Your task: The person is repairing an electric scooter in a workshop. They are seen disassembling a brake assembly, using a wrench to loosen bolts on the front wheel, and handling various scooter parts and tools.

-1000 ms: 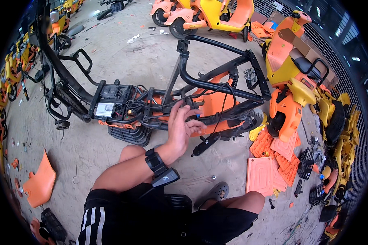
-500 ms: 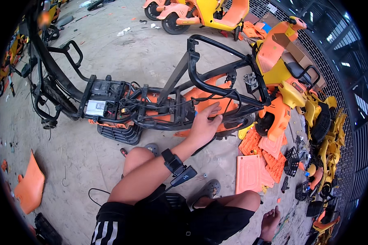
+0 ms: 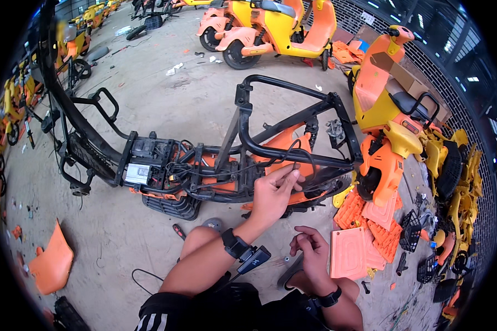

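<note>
A stripped black scooter frame lies across the middle, with orange body panels still on it and a silver box among wires at its left part. My left hand is at the near side of the frame's rear section, thumb and fingers pinched together on a thin black cable that loops over the frame tube. Nearer to me, my right hand is raised apart from the frame, its fingers curled in; whatever they may hold is hidden.
Orange panels are stacked on the floor to the right, beside black baskets and a heap of yellow parts. Yellow-orange scooters stand at the back. An orange panel and a red-handled tool lie on the floor.
My right hand has come up and left from the lower right, toward my left hand. The left fingers have gone from spread over the frame to pinching. The view has shifted.
</note>
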The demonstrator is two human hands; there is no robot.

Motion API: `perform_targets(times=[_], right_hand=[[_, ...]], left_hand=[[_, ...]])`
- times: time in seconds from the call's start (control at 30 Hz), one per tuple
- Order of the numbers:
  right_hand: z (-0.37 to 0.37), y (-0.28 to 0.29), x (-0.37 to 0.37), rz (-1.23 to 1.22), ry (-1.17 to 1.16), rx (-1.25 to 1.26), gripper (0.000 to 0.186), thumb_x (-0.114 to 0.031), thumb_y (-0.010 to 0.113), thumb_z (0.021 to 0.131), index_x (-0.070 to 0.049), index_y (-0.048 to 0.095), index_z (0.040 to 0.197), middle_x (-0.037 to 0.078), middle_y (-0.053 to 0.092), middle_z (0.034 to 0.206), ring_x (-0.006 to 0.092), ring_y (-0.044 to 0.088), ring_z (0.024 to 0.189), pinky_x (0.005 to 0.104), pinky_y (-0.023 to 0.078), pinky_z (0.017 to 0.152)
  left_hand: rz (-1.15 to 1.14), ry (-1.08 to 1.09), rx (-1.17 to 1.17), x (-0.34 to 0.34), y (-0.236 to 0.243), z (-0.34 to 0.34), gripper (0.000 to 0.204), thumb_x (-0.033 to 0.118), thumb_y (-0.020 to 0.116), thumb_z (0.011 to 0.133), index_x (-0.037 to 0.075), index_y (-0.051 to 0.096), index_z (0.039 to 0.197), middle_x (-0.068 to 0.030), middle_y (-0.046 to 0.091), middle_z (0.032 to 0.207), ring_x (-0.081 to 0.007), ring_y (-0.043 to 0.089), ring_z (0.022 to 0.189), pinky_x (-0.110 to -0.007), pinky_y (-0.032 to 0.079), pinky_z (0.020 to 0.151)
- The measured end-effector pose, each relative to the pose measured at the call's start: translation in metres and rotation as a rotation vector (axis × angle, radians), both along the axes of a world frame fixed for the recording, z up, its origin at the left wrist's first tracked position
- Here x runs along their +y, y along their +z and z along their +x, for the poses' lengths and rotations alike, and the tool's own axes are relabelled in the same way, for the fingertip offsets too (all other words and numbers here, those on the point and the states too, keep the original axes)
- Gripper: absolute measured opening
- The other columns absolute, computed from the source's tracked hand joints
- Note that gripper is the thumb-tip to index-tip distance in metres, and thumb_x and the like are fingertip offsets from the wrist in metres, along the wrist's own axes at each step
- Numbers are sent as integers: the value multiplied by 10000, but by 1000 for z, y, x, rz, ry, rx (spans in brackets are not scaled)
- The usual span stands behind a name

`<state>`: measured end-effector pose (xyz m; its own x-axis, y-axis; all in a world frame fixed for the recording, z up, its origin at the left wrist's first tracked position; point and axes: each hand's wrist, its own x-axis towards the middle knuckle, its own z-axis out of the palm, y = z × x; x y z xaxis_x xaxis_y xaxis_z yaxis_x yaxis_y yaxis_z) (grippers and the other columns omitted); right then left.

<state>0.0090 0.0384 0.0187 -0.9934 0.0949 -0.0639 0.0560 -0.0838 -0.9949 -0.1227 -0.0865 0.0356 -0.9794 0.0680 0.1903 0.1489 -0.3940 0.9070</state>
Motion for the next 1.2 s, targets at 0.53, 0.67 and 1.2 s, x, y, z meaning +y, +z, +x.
perform_targets(times=[0.53,0.67,1.2], right_hand=[[-29,-21,-17,284,54,58,325,-121,510,957,35,512,1242,109,623,1089,144,566,1000,264,432,888],[-16,-19,-20,211,66,18,245,-135,493,975,40,565,1130,58,633,841,108,582,813,241,454,786],[14,2,-7,25,-22,132,260,-138,476,981,54,550,1141,68,580,754,140,590,693,263,495,678]], left_hand=[[51,-239,36,-14,4,33,300,119,529,954,-97,555,1159,-157,685,996,-153,649,909,-259,531,747],[-19,-289,-106,-23,6,41,298,153,546,951,-69,578,1147,-142,689,966,-129,649,874,-256,522,727],[-555,330,90,-80,-14,-4,210,97,661,859,-31,662,1025,-58,640,832,-78,566,738,-221,464,672]])
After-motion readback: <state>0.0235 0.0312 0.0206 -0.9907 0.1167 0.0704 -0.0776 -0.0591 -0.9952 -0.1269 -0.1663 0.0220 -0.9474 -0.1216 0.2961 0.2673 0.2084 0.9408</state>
